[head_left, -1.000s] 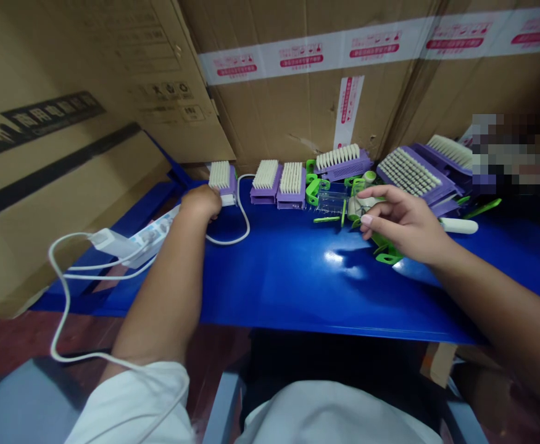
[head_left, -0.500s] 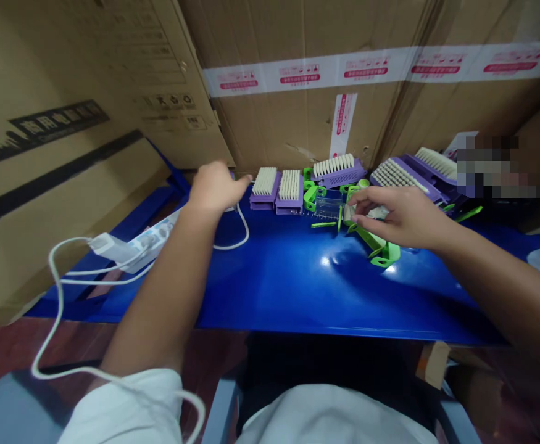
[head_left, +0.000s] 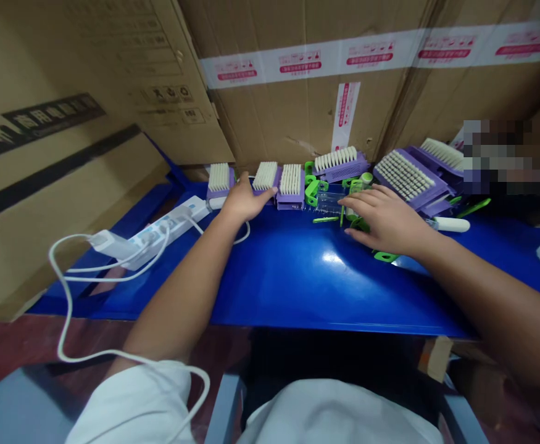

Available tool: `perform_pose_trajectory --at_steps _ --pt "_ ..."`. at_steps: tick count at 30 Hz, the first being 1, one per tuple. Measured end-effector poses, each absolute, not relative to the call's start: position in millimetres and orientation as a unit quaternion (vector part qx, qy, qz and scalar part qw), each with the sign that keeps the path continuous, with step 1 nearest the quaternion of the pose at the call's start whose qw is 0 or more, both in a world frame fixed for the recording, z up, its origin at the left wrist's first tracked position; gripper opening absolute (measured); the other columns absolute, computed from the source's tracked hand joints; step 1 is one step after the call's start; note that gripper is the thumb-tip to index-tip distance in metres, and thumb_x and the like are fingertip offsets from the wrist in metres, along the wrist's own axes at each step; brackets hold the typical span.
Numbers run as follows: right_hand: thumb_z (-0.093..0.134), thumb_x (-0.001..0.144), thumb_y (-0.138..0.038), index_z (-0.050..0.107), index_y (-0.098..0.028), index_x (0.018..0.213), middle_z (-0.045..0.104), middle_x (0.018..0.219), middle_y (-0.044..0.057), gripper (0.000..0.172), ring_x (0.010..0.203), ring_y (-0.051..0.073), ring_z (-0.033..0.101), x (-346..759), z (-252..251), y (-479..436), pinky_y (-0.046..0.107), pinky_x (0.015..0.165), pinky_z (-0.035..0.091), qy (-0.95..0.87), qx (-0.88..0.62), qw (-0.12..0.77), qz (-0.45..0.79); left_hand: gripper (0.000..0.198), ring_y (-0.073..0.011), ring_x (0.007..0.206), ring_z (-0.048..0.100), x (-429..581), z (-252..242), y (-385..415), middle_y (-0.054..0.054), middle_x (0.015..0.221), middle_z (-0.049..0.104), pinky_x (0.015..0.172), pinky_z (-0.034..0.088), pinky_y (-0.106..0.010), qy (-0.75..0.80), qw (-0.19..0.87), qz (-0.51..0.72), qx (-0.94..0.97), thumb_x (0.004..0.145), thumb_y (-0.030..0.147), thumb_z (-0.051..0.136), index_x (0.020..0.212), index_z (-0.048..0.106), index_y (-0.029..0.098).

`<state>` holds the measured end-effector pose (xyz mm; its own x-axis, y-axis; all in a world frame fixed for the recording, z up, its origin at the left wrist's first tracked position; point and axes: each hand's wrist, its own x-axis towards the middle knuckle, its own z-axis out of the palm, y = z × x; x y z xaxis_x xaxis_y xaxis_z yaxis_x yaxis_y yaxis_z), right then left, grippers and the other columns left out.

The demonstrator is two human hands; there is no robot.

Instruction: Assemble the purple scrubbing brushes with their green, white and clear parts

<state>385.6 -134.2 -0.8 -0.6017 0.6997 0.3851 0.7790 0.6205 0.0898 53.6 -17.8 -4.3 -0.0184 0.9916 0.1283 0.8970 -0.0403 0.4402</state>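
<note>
Cardboard (head_left: 270, 120) backs the glossy blue table (head_left: 288, 277), and the left hand (head_left: 244, 198), thumb spread wide, is at a purple block (head_left: 265, 175) topped with pale, bristle-like rows; any grip is hidden. Its twin (head_left: 291, 184) stands just beside. Right hand (head_left: 383, 219) half open, palm down over green pieces (head_left: 384, 256), hold unclear; beyond, a bigger purple block (head_left: 403, 174) tilts.

Brushes on a blue table

The table (head_left: 288, 277) spans mid-frame. Purple brushes (head_left: 290, 185) line its far edge, from left of centre rightward; green clips (head_left: 313, 191) lie right of centre, a white power strip (head_left: 177, 219) centre-left.
</note>
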Motion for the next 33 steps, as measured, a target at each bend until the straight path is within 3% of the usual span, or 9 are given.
perform_pose_trajectory --at_steps 2,7,11,18,25,33 --pt "0.066 0.103 -0.037 0.066 -0.010 0.150 0.079 0.139 0.024 0.055 0.131 0.041 0.074 384 -1 -135 0.064 0.121 0.047 -0.885 -0.425 0.146 -0.122 0.096 -0.0426 0.158 0.056 59 -7 -20 -0.028 0.170 0.054 0.130 0.048 -0.049 0.674 0.113 0.194 0.704 0.099 0.059 0.072 0.170 0.036 0.006" --pt "0.063 0.104 -0.039 0.067 -0.010 0.149 0.081 0.133 0.023 0.053 0.125 0.040 0.077 393 5 -135 0.058 0.111 0.055 -0.886 -0.419 0.146 -0.136 0.077 -0.0434 0.157 0.057 63 -14 -19 -0.029 0.167 0.057 0.129 0.048 -0.053 0.655 0.107 0.188 0.724 0.106 0.051 0.061 0.166 0.041 0.008" --pt "0.060 0.107 -0.041 0.069 -0.009 0.144 0.082 0.129 0.023 0.050 0.122 0.041 0.078 402 8 -133 0.058 0.107 0.056 -0.896 -0.394 0.145 -0.146 0.077 -0.0414 0.159 0.055 59 -15 -15 -0.029 0.168 0.055 0.132 0.046 -0.052 0.659 0.098 0.188 0.722 0.108 0.044 0.059 0.171 0.035 0.008" --pt "0.051 0.114 -0.045 0.066 -0.016 0.152 0.068 0.159 0.024 0.051 0.146 0.047 0.065 393 -2 -136 0.078 0.121 0.040 -0.905 -0.389 0.107 -0.138 0.060 -0.0349 0.167 0.046 49 -19 -8 -0.017 0.176 0.049 0.138 0.038 -0.050 0.618 0.067 0.193 0.759 0.108 0.038 0.053 0.166 0.053 0.024" --pt "0.051 0.114 -0.044 0.064 -0.018 0.158 0.070 0.157 0.024 0.053 0.147 0.048 0.063 389 -5 -137 0.089 0.119 0.033 -0.905 -0.403 0.071 -0.116 0.062 -0.0363 0.157 0.056 54 -12 -15 -0.021 0.164 0.060 0.133 0.044 -0.047 0.624 0.057 0.195 0.755 0.106 0.048 0.059 0.160 0.058 0.018" --pt "0.058 0.110 -0.043 0.075 -0.016 0.141 0.069 0.158 0.025 0.044 0.150 0.050 0.060 390 -2 -136 0.091 0.120 0.031 -0.906 -0.408 0.050 -0.107 0.060 -0.0396 0.136 0.070 58 -4 -23 -0.021 0.143 0.072 0.114 0.057 -0.049 0.682 0.046 0.173 0.709 0.099 0.050 0.073 0.145 0.056 0.017"
